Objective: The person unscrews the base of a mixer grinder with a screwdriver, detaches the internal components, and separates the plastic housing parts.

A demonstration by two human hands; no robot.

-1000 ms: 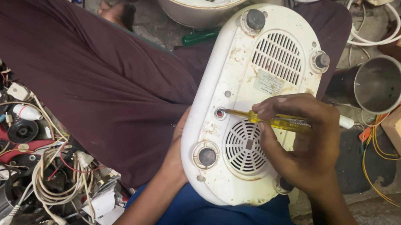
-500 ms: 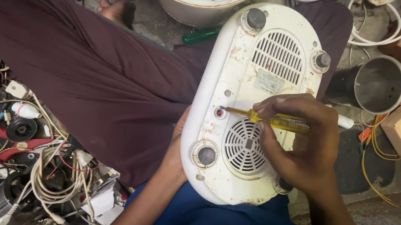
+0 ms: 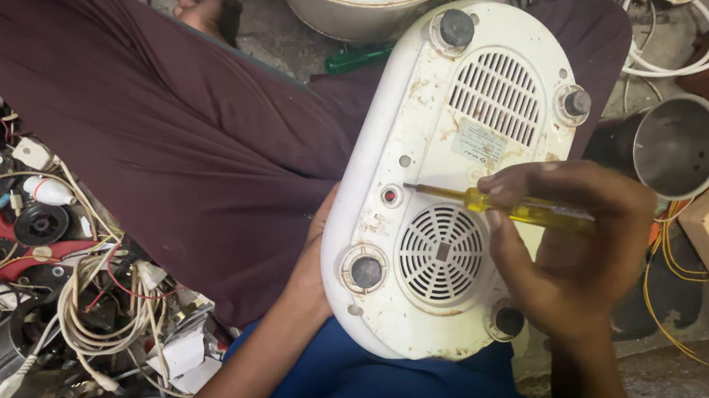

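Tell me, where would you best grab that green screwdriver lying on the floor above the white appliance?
Grip the green screwdriver by its handle, the thick green part that shows. It lies flat and nearly level between the appliance and the white tub, so a hand probably fits best from straight above, fingers closing across the handle. Its far end is hidden by the appliance's edge.

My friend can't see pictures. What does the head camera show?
A right hand holds a yellow screwdriver to the underside of a white appliance resting on a lap. The left hand steadies its edge. Tangled wires lie beside it.
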